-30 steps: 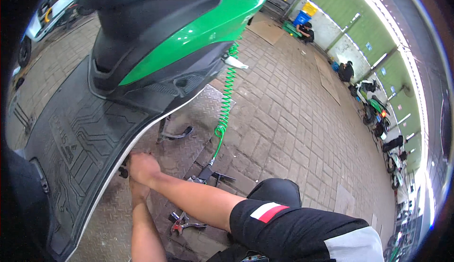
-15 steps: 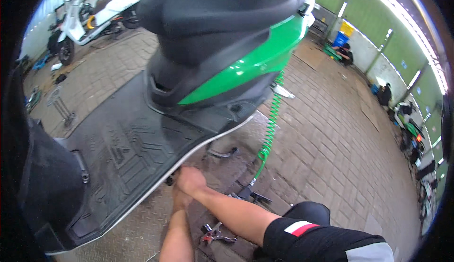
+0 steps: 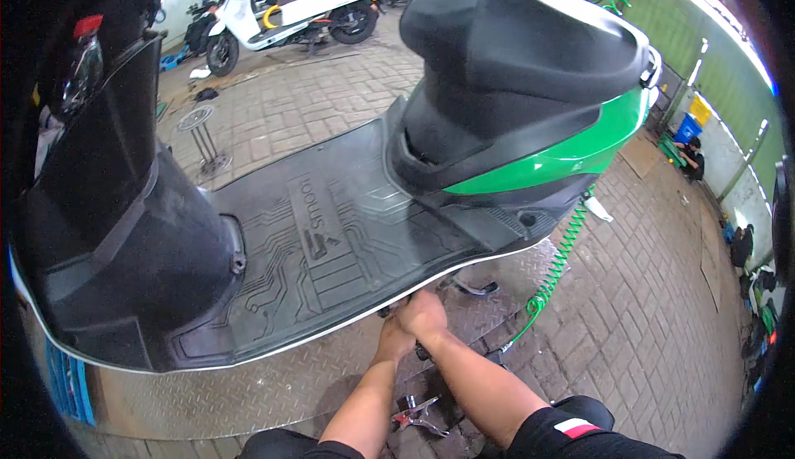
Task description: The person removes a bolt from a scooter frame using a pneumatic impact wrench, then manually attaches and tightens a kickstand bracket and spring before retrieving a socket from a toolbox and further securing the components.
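Both hands meet just below the near edge of a scooter's black footboard (image 3: 319, 235). My right hand (image 3: 424, 315) is closed, its fingers curled away from view at the board's underside. Against it, lower and to the left, my left hand (image 3: 394, 341) is closed too, partly covered by the right. A small dark part shows at the fingers, but its kind is hidden. To the right of the hands, a dark bent lever (image 3: 476, 287) projects below the scooter. Between my forearms on the ground lies a plier-like metal tool (image 3: 421, 417) with red on it.
A green coiled hose (image 3: 556, 273) hangs behind the green-sided scooter seat (image 3: 530, 53) and runs toward my right forearm. Under the scooter is a patterned metal plate (image 3: 215, 401). A white scooter (image 3: 298, 12) stands at the back left; a person (image 3: 691, 159) crouches far right.
The view has swung, so the scooter, hose and hands now sit farther right in the picture. Both hands stay together at the footboard's edge.
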Demonstrator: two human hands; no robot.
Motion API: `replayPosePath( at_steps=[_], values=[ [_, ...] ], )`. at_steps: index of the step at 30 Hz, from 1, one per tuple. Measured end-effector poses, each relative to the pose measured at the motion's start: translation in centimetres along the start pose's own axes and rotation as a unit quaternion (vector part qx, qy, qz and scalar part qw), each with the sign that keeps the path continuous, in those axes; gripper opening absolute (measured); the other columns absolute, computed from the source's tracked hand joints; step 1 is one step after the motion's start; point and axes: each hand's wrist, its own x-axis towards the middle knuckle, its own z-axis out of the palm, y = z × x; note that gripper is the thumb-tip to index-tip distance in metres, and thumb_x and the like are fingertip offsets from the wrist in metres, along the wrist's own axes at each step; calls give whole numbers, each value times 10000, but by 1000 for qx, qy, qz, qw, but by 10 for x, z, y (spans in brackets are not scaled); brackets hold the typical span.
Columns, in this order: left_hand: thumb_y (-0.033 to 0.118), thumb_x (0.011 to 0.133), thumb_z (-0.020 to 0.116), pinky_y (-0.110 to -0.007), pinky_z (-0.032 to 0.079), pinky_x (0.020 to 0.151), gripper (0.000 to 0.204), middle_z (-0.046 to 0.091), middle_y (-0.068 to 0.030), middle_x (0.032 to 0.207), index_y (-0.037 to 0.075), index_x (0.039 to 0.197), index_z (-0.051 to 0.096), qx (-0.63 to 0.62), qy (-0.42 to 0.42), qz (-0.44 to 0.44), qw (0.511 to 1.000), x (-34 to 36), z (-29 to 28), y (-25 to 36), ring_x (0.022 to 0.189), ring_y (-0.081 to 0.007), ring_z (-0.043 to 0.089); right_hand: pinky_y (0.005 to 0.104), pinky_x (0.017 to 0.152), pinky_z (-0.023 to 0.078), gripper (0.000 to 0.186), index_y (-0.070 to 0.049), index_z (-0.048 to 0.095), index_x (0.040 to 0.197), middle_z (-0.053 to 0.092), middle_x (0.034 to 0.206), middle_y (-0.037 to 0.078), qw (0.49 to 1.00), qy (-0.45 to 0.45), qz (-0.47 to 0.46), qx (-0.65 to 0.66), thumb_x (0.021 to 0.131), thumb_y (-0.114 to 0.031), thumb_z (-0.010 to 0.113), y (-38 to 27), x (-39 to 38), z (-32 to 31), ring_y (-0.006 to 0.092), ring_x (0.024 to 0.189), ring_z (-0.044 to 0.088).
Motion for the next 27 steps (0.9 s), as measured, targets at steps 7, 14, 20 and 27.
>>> replayPosePath(
  at_steps=[7, 14, 20, 27],
  values=[
    [297, 880, 462, -418, 365, 1006, 461, 516, -213, 1260, 73, 1283, 457, 41, -95, -67, 992, -3, -3, 9, 1194, -350, 462, 453, 860, 474, 376, 35, 625, 1004, 609, 995, 284, 999, 27, 18, -9, 847, -291, 521, 11, 1, 5, 405, 986, 583],
    [321, 881, 463, -407, 348, 1032, 501, 458, -200, 1329, 79, 1318, 424, -32, -39, -6, 999, -8, 2, -17, 1240, -340, 420, 450, 845, 479, 382, 33, 630, 1002, 611, 995, 278, 999, 34, -23, -2, 828, -300, 567, 2, -8, 5, 396, 986, 586],
    [309, 841, 561, -378, 342, 1035, 486, 485, -231, 1297, 33, 1239, 523, -84, 34, 54, 994, -2, 12, -16, 1238, -341, 432, 424, 891, 472, 327, -32, 630, 1068, 596, 1091, 246, 998, -7, -45, -51, 800, -198, 544, 5, 9, 4, 388, 1040, 569],
    [256, 860, 523, -407, 398, 966, 374, 553, -233, 1194, 33, 1159, 553, -20, 1, -11, 1000, 0, 3, -20, 1141, -360, 506, 434, 905, 454, 365, 0, 648, 1012, 596, 1062, 269, 999, 38, -12, -2, 834, -298, 535, 0, 1, 4, 389, 1041, 566]
  ],
)
